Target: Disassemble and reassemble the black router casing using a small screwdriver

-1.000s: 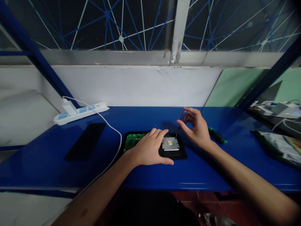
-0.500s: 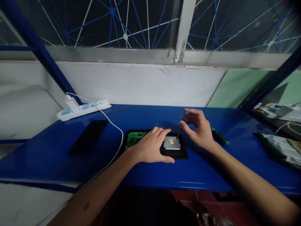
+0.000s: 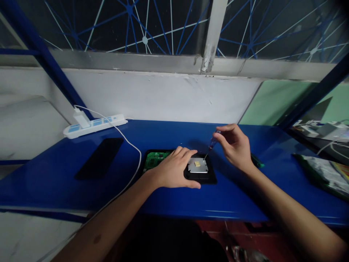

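My left hand (image 3: 176, 168) lies across the middle of a black device housing (image 3: 210, 178), its fingers stretched out and thumb apart, covering part of it. Left of the hand, a green circuit board (image 3: 156, 159) shows inside the housing. To the right sits a silver metal plate (image 3: 200, 169) with a small yellowish square pad (image 3: 197, 164) on it. My right hand (image 3: 236, 147) pinches the purple translucent handle of a screwdriver (image 3: 212, 142). The tool is tilted, its thin shaft reaching down to the plate's upper right corner.
A white power strip (image 3: 100, 124) with a plugged-in charger stands back left; its white cable (image 3: 137, 150) runs over the blue table (image 3: 174, 203). A black flat panel (image 3: 99, 159) lies left. Beyond my right wrist is a dark green-ended tool (image 3: 257, 161); a plastic packet (image 3: 323, 173) lies far right.
The screwdriver leans more to the right, and its tip has moved slightly left and down onto the plate's corner. My right hand has turned with it. My left hand stays on the housing.
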A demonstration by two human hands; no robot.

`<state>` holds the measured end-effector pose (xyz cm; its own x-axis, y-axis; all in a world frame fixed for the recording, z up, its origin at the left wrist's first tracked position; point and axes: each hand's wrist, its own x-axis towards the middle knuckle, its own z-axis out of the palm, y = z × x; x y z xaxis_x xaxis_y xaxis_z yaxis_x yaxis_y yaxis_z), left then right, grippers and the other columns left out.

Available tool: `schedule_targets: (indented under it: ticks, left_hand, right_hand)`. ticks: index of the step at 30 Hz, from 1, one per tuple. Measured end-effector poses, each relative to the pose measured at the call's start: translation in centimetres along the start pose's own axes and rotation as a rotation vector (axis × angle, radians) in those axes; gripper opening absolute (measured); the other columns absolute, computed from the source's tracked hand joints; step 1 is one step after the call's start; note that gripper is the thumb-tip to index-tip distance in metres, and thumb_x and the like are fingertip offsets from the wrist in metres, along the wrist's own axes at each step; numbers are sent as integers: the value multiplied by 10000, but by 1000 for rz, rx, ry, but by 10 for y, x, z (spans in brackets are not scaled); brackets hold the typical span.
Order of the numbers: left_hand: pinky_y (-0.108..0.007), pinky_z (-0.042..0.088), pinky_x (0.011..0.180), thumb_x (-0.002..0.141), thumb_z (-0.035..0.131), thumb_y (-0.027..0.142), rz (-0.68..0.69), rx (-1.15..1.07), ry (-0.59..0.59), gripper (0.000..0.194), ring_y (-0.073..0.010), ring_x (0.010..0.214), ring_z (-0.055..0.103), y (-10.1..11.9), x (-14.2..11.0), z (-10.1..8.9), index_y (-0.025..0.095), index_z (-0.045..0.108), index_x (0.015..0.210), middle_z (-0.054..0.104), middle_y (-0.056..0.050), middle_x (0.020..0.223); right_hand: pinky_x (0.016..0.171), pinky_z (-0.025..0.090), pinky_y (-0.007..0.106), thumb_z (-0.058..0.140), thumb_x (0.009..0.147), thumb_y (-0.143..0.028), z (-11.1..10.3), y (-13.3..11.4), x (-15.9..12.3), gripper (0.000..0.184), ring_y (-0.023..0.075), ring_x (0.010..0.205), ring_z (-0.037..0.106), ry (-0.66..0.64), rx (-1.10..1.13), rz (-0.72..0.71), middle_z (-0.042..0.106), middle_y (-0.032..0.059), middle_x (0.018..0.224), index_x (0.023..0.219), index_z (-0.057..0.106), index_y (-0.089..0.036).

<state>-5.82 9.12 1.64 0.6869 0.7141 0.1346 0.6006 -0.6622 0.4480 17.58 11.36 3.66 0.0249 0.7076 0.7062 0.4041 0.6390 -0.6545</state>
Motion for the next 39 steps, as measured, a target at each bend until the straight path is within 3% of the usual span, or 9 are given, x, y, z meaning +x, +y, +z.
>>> schedule_targets:
  ticks: [8, 12, 15, 18, 21, 24, 31, 39]
  left_hand:
    - [-527, 359, 1114, 675, 709, 745, -7, -10, 0, 1029, -373, 1324, 395, 0, -1, -1, 220, 366, 1491, 473, -126, 1416]
    - [-531, 370, 1107, 679, 692, 763, -6, -5, -2, 1027, -374, 1319, 402, -2, -1, -1, 215, 372, 1487, 477, -126, 1405]
    - [-519, 372, 1113, 674, 702, 757, -8, -2, -5, 1035, -371, 1318, 404, -2, -1, -1, 187, 383, 1477, 479, -136, 1402]
    - [-516, 369, 1119, 676, 706, 750, -9, 3, -3, 1030, -365, 1323, 403, -1, -1, -2, 181, 387, 1473, 480, -142, 1405]
    - [-529, 363, 1121, 671, 706, 755, -9, 9, 1, 1022, -368, 1322, 408, -1, 0, -2, 197, 395, 1468, 479, -143, 1410]
    - [-519, 362, 1126, 662, 711, 761, 0, 10, 9, 1038, -363, 1321, 406, -2, 0, -1, 182, 400, 1465, 480, -144, 1411]
    - [-497, 384, 1112, 675, 703, 763, 12, 20, 7, 1032, -348, 1307, 414, -4, -1, 0, 170, 396, 1463, 489, -140, 1394]
    - [-501, 380, 1110, 666, 735, 738, 11, 28, 15, 1013, -353, 1292, 425, -4, 0, 1, 180, 408, 1445, 496, -135, 1378]
  right_hand:
    - [712, 589, 348, 710, 859, -374, -3, -1, 4, 205, 173, 731, 712, -34, 15, 55, 724, 22, 828, 983, 650, -223]
    - [763, 610, 361, 633, 921, -325, 0, -5, 1, 242, 185, 835, 740, -145, 210, 84, 750, 42, 974, 1141, 581, -241]
    - [798, 607, 371, 552, 970, -326, 1, -7, -2, 228, 174, 850, 738, -212, 204, 95, 742, 52, 1063, 1181, 575, -243]
    - [766, 606, 366, 601, 943, -347, 2, -4, -3, 221, 165, 813, 723, -200, 181, 68, 716, 42, 1069, 1139, 582, -246]
    - [719, 593, 344, 695, 876, -350, 4, 0, -3, 218, 161, 805, 676, -103, 95, 7, 662, 23, 997, 1048, 603, -252]
    - [715, 585, 344, 673, 893, -342, 5, -1, -3, 187, 160, 780, 662, -50, 35, -2, 640, 14, 916, 1046, 611, -254]
    - [786, 582, 379, 430, 1014, -271, 3, -8, -8, 257, 183, 900, 706, -189, 20, -26, 686, 54, 1061, 1239, 554, -249]
    - [705, 596, 384, 566, 962, -332, 8, 0, -10, 289, 182, 854, 626, -170, -56, -62, 557, 65, 1101, 1244, 546, -270]
